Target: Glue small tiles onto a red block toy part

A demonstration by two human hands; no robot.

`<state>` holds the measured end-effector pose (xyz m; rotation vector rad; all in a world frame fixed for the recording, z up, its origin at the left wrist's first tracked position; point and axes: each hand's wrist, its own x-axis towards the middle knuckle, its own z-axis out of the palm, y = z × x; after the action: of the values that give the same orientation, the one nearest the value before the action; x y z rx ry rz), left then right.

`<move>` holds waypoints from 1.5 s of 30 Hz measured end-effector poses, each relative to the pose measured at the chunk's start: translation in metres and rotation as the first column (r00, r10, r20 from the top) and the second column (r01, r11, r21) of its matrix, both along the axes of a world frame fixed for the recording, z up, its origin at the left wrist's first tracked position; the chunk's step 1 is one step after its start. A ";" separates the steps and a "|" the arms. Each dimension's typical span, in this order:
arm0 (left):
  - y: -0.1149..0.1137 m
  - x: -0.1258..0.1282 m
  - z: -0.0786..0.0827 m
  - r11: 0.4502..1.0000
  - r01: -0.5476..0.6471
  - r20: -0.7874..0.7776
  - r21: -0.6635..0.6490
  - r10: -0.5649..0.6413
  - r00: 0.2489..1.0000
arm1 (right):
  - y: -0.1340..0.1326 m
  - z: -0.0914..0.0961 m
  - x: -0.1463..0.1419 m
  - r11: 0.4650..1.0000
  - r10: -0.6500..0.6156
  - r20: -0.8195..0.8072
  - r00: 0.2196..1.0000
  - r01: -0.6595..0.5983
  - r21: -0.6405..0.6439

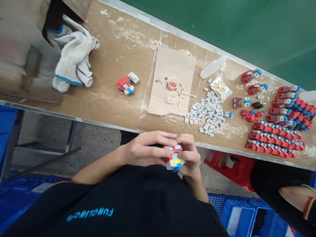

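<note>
A worn wooden desk (118,108) with white smears carries white gloves (74,62) near its left end, a small red toy block (125,85), a cardboard sheet (170,79) holding two small cups, a heap of grey pieces (207,115), a bag of swabs (219,87), and rows of red assemblies (276,135) toward the right end.

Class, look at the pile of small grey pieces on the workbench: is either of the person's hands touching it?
No. Both the left hand and right hand hold a small red toy block near the body, apart from the grey pieces.
</note>
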<state>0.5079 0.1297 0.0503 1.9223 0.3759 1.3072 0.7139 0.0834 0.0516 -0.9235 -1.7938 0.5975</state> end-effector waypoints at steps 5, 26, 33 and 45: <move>-0.003 -0.005 0.002 0.998 -0.044 -0.042 0.043 0.046 0.998 | -0.006 0.017 0.002 0.990 -0.143 0.229 0.963 0.140 0.032; -0.013 -0.012 0.020 0.985 -0.069 -0.161 0.159 0.095 0.982 | -0.020 0.033 -0.001 0.983 -0.181 0.366 0.913 0.157 0.095; -0.012 -0.009 0.017 0.980 -0.089 -0.171 0.178 0.120 0.978 | -0.013 0.030 -0.002 0.990 -0.121 0.363 0.924 0.088 0.108; -0.008 -0.007 0.008 0.996 -0.021 -0.182 0.090 0.038 0.983 | -0.008 0.032 0.003 1.000 0.011 0.331 0.944 -0.018 0.019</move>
<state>0.5013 0.1218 0.0585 2.1266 0.4472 1.1854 0.7172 0.0753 0.0832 -1.0437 -2.1030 0.4494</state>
